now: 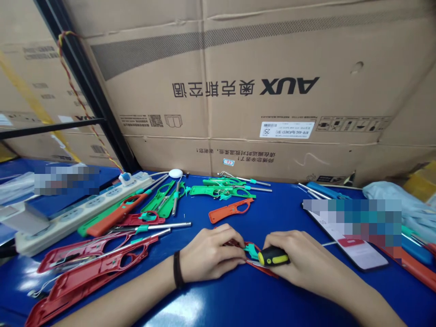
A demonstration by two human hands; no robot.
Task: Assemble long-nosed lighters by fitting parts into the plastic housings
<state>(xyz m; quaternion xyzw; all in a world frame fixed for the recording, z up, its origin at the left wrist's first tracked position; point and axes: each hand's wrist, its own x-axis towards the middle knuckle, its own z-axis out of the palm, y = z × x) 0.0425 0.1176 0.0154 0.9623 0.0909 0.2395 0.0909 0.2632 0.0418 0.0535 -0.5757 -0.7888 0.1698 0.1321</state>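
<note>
My left hand (214,252), a dark band at its wrist, is closed on a red utility lighter casing (262,269) low over the blue table. A turquoise trigger piece (252,250) shows in this casing; the rest is hidden under my fingers. My right hand (296,256) grips a screwdriver (274,257) by its black and yellow handle, which points left at the casing. The screwdriver's tip cannot be made out. Just beyond my hands lies an orange lighter casing half (230,210).
Red lighter casings (98,272) with metal tubes lie at left, beside a white power strip (88,204). Green lighter parts (221,188) are at the back, before a large cardboard box (218,104). A phone (350,240) and blue lighters (327,190) lie at right.
</note>
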